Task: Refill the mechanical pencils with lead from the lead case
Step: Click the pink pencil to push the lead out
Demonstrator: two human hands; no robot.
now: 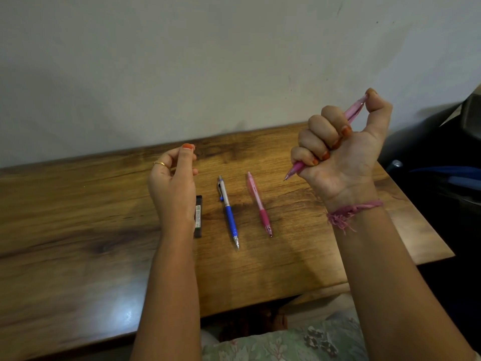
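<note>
Three mechanical pencils show in your head view, along with one lead case. Your right hand [341,142] is raised above the wooden table [78,230], fist-like: four fingers curl tight round the translucent pink pencil [295,170], and your thumb presses on its top end. The slim barrel runs slantwise through the fist, its pointed tip poking out below your little finger, aimed down and to the left, well clear of the table. A frayed pink thread band [348,212] circles that wrist.

Your left hand [173,178] hovers above the table with fingers loosely curled and thumb tip near the forefinger; whether it pinches anything, you cannot tell from here. A thin gold ring [158,164] sits on one finger.

Just beside and partly under that wrist lies the lead case [198,216], a flat, dark, narrow rectangle with a pale label, resting on the table. To its right lies the blue and silver pencil [228,212], smooth barrel, blue grip, metal tip towards you. Further right, apart from it, lies the second pink pencil [259,204], with a darker pink ribbed grip, tip likewise towards you. Both are untouched by either hand.

The table is glossy, brown, with strong dark grain, against a plain pale wall [234,61].
</note>
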